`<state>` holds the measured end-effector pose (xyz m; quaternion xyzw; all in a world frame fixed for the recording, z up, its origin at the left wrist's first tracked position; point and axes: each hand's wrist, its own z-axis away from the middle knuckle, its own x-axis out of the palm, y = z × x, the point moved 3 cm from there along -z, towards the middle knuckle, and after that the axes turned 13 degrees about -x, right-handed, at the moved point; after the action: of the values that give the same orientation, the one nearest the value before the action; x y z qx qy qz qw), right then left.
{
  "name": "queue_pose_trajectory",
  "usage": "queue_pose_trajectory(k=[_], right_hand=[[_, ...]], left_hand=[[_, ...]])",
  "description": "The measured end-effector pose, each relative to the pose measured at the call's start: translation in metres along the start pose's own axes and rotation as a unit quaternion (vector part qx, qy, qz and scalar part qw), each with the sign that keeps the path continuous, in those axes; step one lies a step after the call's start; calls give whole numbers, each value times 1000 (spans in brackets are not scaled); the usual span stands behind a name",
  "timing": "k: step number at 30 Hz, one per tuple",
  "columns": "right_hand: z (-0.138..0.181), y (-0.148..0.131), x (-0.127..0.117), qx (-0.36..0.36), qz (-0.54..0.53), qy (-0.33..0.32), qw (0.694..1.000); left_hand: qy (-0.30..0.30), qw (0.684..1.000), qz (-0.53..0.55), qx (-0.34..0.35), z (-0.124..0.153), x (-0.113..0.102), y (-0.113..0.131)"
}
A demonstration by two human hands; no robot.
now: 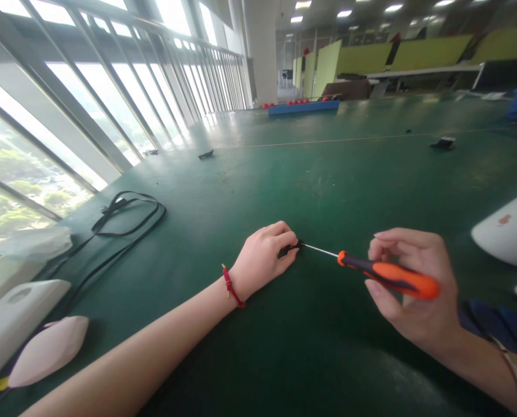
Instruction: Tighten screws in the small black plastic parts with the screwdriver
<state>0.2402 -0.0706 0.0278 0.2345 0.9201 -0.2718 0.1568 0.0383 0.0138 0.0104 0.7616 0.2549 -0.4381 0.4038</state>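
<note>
My left hand (264, 258) rests on the green table (310, 185) with its fingers pinched on a small black part (292, 248). A red string bracelet sits on that wrist. My right hand (414, 286) grips a screwdriver (386, 277) with an orange and black handle. Its thin metal shaft points left, and the tip meets the black part held by the left fingers.
A black cable (125, 223) loops at the left. White and pink housings (24, 330) lie at the near left, and white shells (508, 231) at the right edge. Small black pieces (443, 142) lie farther back. A blue tray with red items (304, 106) stands at the far end.
</note>
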Motion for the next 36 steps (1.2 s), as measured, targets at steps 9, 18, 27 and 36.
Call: queue_pose_trajectory(k=[9,18,27,36], right_hand=[[-1,-1,1,-15,34,0,999],[-1,1,3,-2,13,-27,1000],[-5,0,0,-39,51,-53,997],[-14,38,38,115,67,-256,957]], left_hand=[[0,1000,3,3,0,0,0],[-7,1000,5,-8,0,-1,0],[-27,994,63,-79,-3,2,-8],[-44,983,146,-102,-8,7,-15]])
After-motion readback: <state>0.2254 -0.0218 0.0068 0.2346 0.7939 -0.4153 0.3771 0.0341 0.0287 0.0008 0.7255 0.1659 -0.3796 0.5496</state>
